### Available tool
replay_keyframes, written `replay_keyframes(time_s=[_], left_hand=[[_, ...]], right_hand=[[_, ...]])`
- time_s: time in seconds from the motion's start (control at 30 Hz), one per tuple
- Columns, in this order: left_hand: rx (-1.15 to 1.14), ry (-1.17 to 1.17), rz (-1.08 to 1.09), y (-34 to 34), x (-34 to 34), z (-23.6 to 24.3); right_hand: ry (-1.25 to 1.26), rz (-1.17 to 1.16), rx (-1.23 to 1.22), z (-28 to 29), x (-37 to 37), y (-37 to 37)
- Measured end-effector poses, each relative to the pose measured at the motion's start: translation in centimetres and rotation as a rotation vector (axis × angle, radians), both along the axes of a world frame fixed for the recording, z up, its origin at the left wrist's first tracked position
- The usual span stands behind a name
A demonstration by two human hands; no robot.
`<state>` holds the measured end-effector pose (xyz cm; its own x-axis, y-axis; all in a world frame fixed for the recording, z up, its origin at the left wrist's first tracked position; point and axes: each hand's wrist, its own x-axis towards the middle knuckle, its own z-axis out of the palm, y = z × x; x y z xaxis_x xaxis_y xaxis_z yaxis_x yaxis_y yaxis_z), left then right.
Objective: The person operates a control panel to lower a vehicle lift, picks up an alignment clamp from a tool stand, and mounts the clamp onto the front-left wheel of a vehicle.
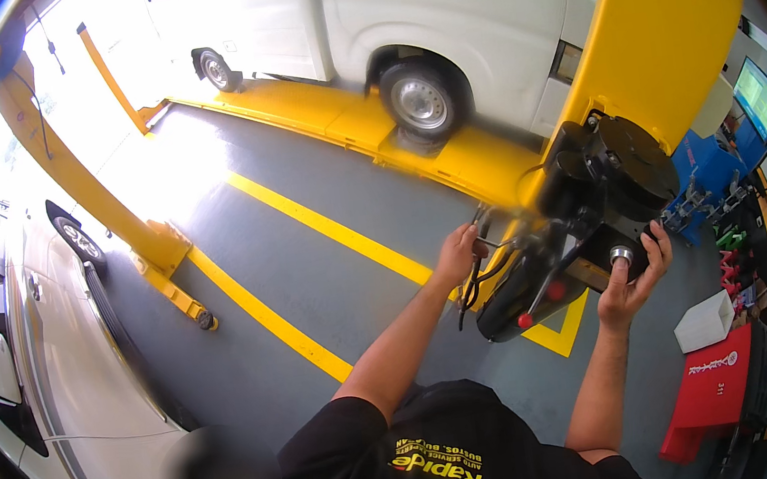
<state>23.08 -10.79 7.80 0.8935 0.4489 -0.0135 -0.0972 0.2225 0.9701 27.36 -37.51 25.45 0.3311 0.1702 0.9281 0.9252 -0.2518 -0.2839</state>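
A black hydraulic power unit (627, 157) is mounted on the yellow lift column (661, 4). My right hand (635, 277) wraps the edge of its black control box, thumb on a silver push button (621, 254). My left hand (460, 254) is closed on a slim metal lever (478, 220) beside dangling black hoses (470, 296). A red-knobbed lever (525, 320) angles down from the unit over a black cylinder.
A white van (471, 18) rests on a yellow platform (331, 121). A second yellow post (89, 180) and a beige car (71, 345) stand left. A screen (759, 98), blue machine (700, 167), red cart (699, 392) and white box (703, 320) are right.
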Motion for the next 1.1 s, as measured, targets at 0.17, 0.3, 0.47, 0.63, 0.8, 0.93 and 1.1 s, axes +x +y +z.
replay_keyframes(time_s=[0.17, 0.3, 0.47, 0.63, 0.8, 0.93, 1.1], left_hand=[[-0.052, -0.026, -0.013, 0.1, 0.2, -0.4], [0.017, -0.013, -0.032, 0.5, 0.6, -0.9], [0.041, -0.004, -0.039, 0.1, 0.7, -0.3], [-0.011, 0.030, 0.005, -0.1, 0.2, -0.1], [-0.037, 0.064, -0.011, -0.3, 0.1, 0.4], [0.031, 0.106, -0.110, 1.5, -0.2, -0.3], [0.026, 0.236, -0.170, 2.4, -3.8, -2.3]], right_hand=[[0.008, 0.008, 0.012, 0.1, -0.1, 0.1], [-0.001, 0.002, 0.009, 0.1, 0.1, 0.1], [-0.019, -0.035, -0.011, 0.1, 0.2, -0.2], [-0.035, -0.037, 0.001, 0.1, 0.2, -0.1], [-0.046, -0.049, 0.007, 0.2, 0.1, -0.3], [0.004, -0.033, 0.063, 0.6, -0.4, 0.6], [0.023, -0.023, 0.070, 0.1, 0.0, -0.1]])
